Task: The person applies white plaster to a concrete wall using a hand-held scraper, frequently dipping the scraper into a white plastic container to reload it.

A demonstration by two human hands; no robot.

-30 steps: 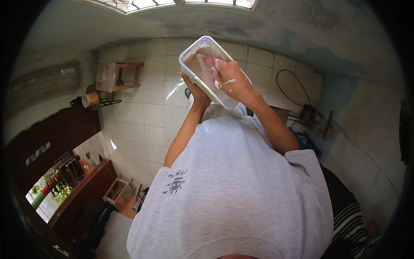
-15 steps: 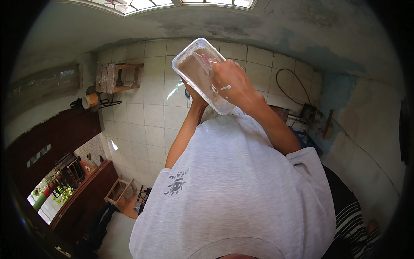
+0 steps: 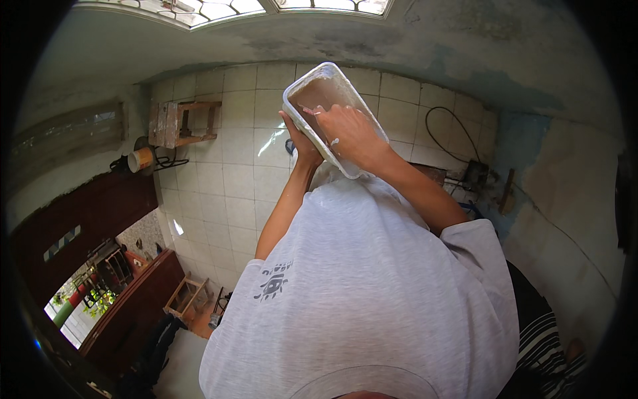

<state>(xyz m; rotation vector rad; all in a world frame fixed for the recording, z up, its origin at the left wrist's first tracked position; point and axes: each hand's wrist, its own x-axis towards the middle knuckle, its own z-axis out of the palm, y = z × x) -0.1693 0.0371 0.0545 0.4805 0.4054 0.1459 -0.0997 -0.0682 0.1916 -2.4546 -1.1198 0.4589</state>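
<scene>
I hold a clear rectangular plastic container (image 3: 318,85) up in front of the white tiled wall, tilted with its open side toward me. My left hand (image 3: 299,138) grips it from below at its left long edge. My right hand (image 3: 350,131) lies over the right rim, with the fingers spread inside the container and the thumb at the edge. There are white flecks like foam on this hand. The inside of the container looks cloudy and brownish. My grey shirt (image 3: 372,286) fills the lower part of the view.
A small wooden shelf (image 3: 181,123) hangs on the tiled wall at left, with a tin can (image 3: 141,159) below it. A black cable (image 3: 444,133) loops to a socket (image 3: 476,175) at right. A dark wooden door (image 3: 80,219) and a wooden stool (image 3: 186,297) are at lower left.
The container has tipped and turned a little in my hands, its far end swinging right. My right hand has slid slightly along the inside. Both hands kept their hold.
</scene>
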